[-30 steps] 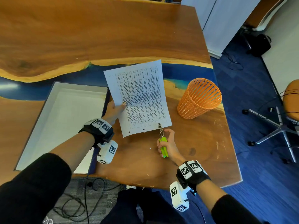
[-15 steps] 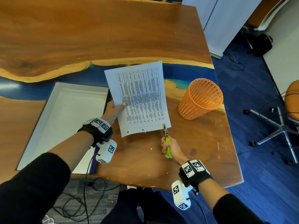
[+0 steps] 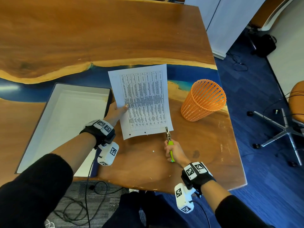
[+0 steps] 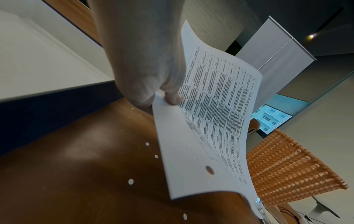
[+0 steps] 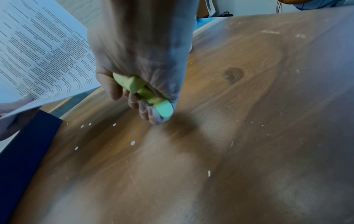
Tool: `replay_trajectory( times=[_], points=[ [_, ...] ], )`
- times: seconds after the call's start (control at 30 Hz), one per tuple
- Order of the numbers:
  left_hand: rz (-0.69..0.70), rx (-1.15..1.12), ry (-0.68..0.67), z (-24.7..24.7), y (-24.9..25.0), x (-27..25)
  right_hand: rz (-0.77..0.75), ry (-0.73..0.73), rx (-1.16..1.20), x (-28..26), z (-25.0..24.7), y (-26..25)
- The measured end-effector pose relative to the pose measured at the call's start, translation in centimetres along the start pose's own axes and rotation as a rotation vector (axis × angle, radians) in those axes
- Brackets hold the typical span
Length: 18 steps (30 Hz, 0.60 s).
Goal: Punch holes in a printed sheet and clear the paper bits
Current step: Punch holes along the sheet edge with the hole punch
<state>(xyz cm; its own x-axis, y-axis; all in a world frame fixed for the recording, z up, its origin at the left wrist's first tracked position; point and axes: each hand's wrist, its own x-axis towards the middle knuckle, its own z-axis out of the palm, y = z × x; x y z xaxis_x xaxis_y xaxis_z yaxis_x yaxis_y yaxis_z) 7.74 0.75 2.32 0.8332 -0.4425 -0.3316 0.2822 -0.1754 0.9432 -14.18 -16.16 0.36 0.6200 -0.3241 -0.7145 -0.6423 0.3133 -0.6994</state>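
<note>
Green-handled punch (image 3: 168, 137) in right hand (image 3: 174, 151), biting sheet (image 3: 141, 99) corner

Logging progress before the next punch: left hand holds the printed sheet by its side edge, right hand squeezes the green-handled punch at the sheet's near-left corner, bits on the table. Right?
Not quite. The punch bites the sheet's near-right corner, as the head view shows. The left hand, right hand and bits are as you say.

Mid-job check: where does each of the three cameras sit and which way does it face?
Head: worn high, facing down at the wooden table; both forearms show.
Left wrist: looks along the left hand pinching the printed white sheet.
Right wrist: looks along the right hand gripping the green-handled hole punch.
All share the sheet; both wrist views show white paper bits.
</note>
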Motion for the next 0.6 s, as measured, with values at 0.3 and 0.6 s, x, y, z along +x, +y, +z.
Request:
replay_trajectory(
  times=[0.3, 0.6],
  points=[
    [-0.001, 0.006, 0.0, 0.21, -0.17, 0.27, 0.004, 0.021, -0.048, 0.24, -0.25, 0.26],
    [0.007, 0.026, -0.013, 0.08, -0.41, 0.33, 0.013, 0.027, -0.053, 0.61, -0.14, 0.62]
  ],
)
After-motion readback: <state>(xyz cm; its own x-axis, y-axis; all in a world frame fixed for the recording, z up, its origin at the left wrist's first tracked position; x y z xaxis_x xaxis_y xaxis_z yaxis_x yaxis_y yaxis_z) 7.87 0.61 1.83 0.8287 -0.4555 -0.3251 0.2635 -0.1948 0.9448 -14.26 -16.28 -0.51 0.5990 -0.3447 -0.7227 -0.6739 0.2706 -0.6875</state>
